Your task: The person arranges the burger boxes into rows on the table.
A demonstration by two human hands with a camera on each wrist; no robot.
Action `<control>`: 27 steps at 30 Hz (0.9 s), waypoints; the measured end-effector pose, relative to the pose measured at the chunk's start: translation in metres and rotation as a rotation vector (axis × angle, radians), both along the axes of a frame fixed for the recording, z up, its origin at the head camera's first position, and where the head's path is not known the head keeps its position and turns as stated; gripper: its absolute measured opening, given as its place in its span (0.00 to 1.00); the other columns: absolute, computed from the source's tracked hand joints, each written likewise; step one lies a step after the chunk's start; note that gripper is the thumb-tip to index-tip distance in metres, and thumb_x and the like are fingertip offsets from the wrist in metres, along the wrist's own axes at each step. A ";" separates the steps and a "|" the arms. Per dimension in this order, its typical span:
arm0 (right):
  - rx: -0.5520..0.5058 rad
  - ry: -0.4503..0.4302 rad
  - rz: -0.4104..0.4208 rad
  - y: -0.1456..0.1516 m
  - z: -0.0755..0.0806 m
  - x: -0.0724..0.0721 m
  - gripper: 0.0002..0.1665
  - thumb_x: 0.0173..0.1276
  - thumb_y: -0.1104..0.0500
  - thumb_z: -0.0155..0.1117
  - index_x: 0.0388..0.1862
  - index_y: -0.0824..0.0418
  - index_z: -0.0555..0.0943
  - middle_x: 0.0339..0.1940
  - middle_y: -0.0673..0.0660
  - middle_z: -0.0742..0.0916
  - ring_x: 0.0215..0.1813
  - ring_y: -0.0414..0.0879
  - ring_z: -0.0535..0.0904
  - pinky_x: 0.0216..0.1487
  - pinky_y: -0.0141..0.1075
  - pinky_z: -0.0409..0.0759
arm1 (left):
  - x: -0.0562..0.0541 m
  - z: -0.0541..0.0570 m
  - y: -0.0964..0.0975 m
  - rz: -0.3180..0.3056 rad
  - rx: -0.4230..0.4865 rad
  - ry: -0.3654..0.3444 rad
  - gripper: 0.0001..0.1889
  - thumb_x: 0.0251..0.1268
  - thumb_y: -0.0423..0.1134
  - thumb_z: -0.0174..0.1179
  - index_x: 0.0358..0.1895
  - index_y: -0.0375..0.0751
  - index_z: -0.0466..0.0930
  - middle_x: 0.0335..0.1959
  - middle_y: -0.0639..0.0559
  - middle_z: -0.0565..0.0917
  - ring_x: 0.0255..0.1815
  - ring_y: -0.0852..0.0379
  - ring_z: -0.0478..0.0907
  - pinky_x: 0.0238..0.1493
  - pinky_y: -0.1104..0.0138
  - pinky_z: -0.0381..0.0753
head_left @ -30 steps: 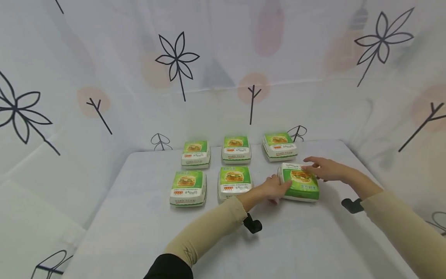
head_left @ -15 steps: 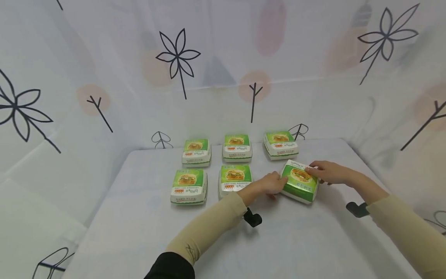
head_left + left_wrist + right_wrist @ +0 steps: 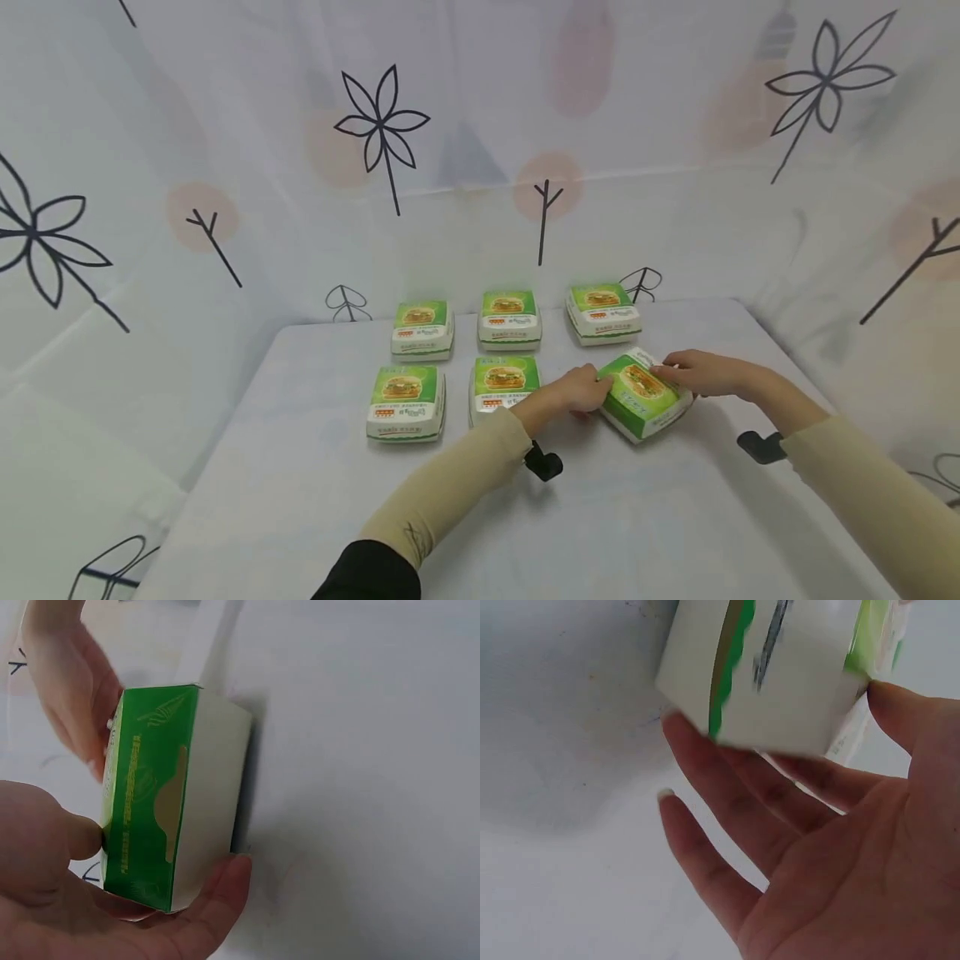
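A green and white burger box (image 3: 643,393) with a burger picture on its lid sits askew between both hands at the right of the table. My left hand (image 3: 581,389) grips its left corner; in the left wrist view the thumb lies on the lid's edge and the fingers (image 3: 217,900) curl round the side. From the right, my right hand (image 3: 705,372) holds the opposite corner. The right wrist view has that thumb (image 3: 896,712) at the lid's corner and fingers against the white side, the little finger apart from it.
More matching boxes stand in two rows: a back left box (image 3: 422,331), back middle box (image 3: 509,320), back right box (image 3: 603,313), front left box (image 3: 406,403) and front middle box (image 3: 504,383), partly behind the left forearm. A patterned cloth (image 3: 465,208) hangs behind the white table (image 3: 285,500).
The held box has turned clockwise, its green end swinging from the lower right to the lower left. Both hands stay at its sides, and the other boxes have not moved.
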State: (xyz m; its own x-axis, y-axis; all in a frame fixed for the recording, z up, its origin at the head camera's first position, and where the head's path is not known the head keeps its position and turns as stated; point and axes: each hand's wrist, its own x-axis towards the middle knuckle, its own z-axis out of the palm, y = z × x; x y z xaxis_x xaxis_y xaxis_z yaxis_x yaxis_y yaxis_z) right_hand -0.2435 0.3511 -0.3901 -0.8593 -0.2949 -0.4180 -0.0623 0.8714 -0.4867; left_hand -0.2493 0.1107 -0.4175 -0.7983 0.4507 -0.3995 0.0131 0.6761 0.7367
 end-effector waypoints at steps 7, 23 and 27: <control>-0.009 0.006 0.008 -0.002 0.006 0.003 0.41 0.82 0.39 0.48 0.69 0.77 0.66 0.54 0.71 0.81 0.49 0.56 0.80 0.48 0.53 0.83 | -0.005 0.003 -0.003 0.005 0.010 -0.019 0.28 0.84 0.53 0.43 0.67 0.30 0.66 0.48 0.41 0.74 0.35 0.52 0.79 0.42 0.60 0.86; -0.059 -0.053 -0.064 -0.007 0.003 0.004 0.44 0.82 0.40 0.50 0.75 0.75 0.55 0.57 0.75 0.79 0.48 0.57 0.82 0.43 0.49 0.85 | -0.008 0.001 0.001 0.054 -0.006 0.022 0.32 0.83 0.56 0.45 0.72 0.33 0.61 0.53 0.38 0.74 0.38 0.50 0.78 0.39 0.60 0.86; -0.036 -0.005 -0.063 -0.009 0.011 0.010 0.46 0.81 0.40 0.50 0.76 0.76 0.54 0.61 0.80 0.76 0.54 0.64 0.81 0.47 0.54 0.85 | -0.004 0.007 0.000 0.077 0.006 0.016 0.33 0.82 0.57 0.46 0.71 0.30 0.62 0.61 0.36 0.72 0.39 0.50 0.78 0.40 0.60 0.88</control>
